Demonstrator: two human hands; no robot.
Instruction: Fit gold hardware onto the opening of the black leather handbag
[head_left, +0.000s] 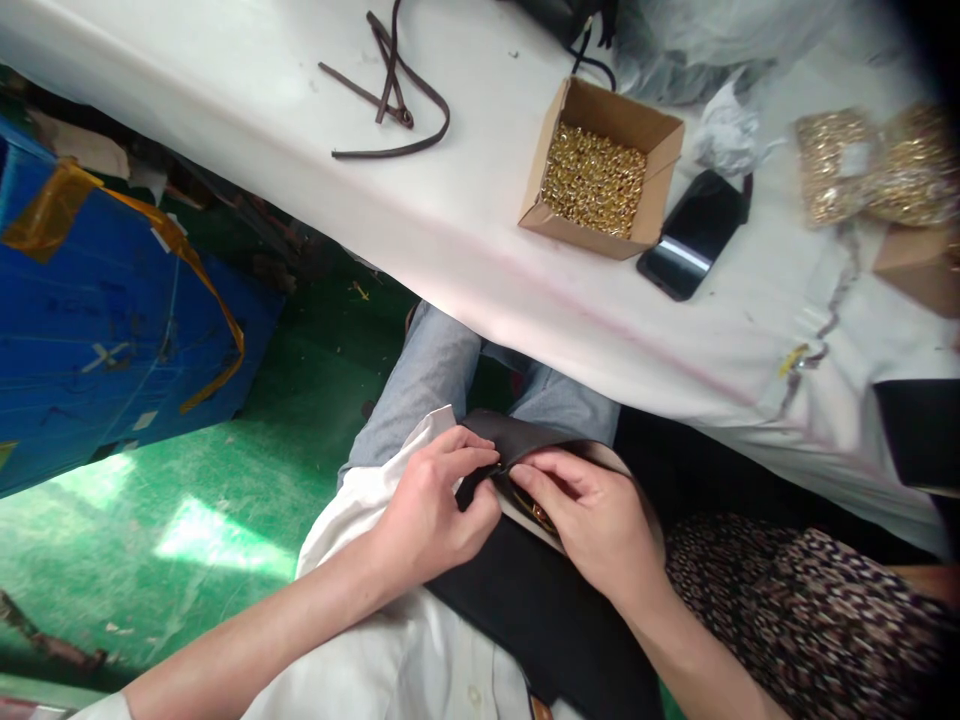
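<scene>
On my lap lies a black leather-like bag (547, 610) with a paler inner side showing along its curved upper edge. My left hand (442, 500) pinches the bag's edge between thumb and fingers. Close beside it, my right hand (600, 515) is closed on the same edge, its thumb and index finger near the left fingertips. A gold-coloured metal part (538, 515) shows inside the opening, just under the right hand. Whatever small piece may be between the fingertips is too hidden to make out.
Across the white-covered table ahead are a cardboard box (532, 205) of small gold fittings, a black phone (694, 235), dark straps (405, 150) and clear bags of gold fittings (836, 165). A blue box (112, 330) stands left. A person in patterned clothing (795, 600) is at right.
</scene>
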